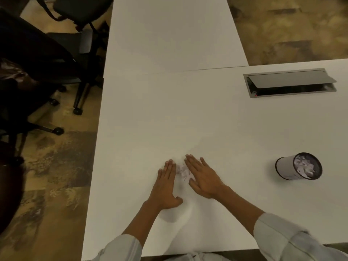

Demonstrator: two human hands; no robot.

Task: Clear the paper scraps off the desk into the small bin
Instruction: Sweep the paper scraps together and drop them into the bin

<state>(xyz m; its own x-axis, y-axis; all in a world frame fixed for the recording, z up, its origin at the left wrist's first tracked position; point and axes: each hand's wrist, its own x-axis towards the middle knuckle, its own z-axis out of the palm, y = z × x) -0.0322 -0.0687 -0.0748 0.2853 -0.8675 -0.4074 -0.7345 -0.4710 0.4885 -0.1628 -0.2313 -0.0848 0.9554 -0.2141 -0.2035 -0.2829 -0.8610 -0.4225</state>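
Both hands, left hand (165,183) and right hand (202,176), lay flat, fingers straight and together, corralling a small paper scrap pile (183,171) at lower center of the desk (169,113); the small bin (298,166) at lower right already held scraps, so mostly done.

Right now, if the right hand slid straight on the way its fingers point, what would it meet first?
Nothing: the right hand points up-left across bare desk. The paper scraps lie beside it, not ahead.
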